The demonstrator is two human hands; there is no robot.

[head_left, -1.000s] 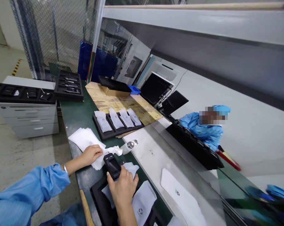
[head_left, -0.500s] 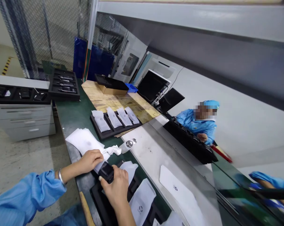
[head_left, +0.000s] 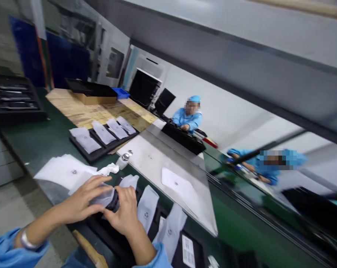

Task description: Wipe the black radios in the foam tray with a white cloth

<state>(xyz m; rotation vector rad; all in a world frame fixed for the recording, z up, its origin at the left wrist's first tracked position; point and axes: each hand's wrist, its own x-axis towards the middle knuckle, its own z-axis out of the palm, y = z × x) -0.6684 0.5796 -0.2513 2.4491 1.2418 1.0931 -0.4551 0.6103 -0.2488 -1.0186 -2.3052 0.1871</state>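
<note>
A black device (head_left: pixel 112 201) is partly inside a translucent white sleeve (head_left: pixel 103 196), above the near black tray. My left hand (head_left: pixel 83 199) grips the sleeve from the left, fingers over its top. My right hand (head_left: pixel 125 208) holds the device's right end, with the thumb below and fingers above. Beside my right hand, white sleeves with a printed mark (head_left: pixel 147 208) lie in the near tray (head_left: pixel 198 247). A stack of flat white sleeves (head_left: pixel 59 171) lies behind my left hand.
Farther back, another black tray (head_left: pixel 92 156) holds several sleeved items. A bottle with a metal top (head_left: pixel 123 160) stands by a crumpled white tissue (head_left: pixel 109 169). White sheets (head_left: pixel 181 186) rest on the pale board. Two people in blue sit across the bench.
The camera view has swung to the right. My left hand has moved from the sleeve's far end onto the sleeve around the device, and the sleeve now covers part of the device.
</note>
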